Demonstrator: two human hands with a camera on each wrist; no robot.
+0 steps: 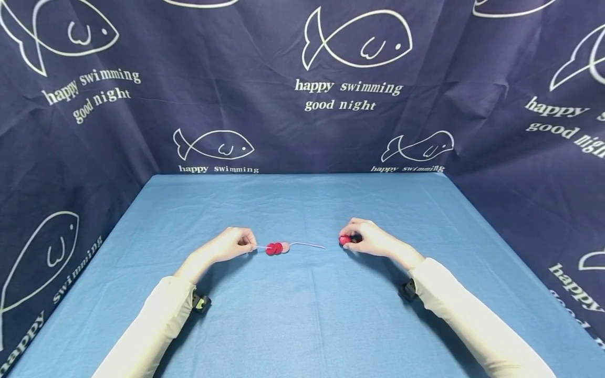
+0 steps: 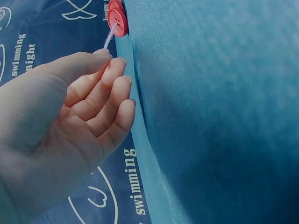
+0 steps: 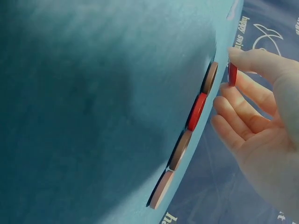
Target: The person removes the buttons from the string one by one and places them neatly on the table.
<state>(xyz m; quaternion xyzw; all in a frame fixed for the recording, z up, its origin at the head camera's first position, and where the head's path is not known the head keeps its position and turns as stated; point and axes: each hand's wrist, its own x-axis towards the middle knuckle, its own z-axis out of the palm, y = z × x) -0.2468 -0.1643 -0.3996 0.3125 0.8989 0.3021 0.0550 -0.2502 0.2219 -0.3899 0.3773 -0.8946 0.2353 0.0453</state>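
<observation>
In the head view my left hand [image 1: 235, 244] pinches one end of a white string [image 1: 307, 244] between thumb and fingertips. Threaded on it are red buttons [image 1: 273, 249] and a pale pink button [image 1: 285, 247], and the string's free end trails right across the cloth. The left wrist view shows the string [image 2: 110, 38] entering a hole of the nearest red button [image 2: 117, 22]. To the right, my right hand [image 1: 371, 239] pinches another red button [image 1: 345, 240] by its edge, seen edge-on as a red button [image 3: 232, 74] in the right wrist view.
Beneath the right hand, several buttons lie in a row on the blue cloth [image 3: 93, 93]: a brown button [image 3: 211, 78], a red button [image 3: 197, 112], another brown button [image 3: 180, 150] and a pinkish button [image 3: 161, 190]. A dark fish-print curtain [image 1: 283, 142] surrounds the table.
</observation>
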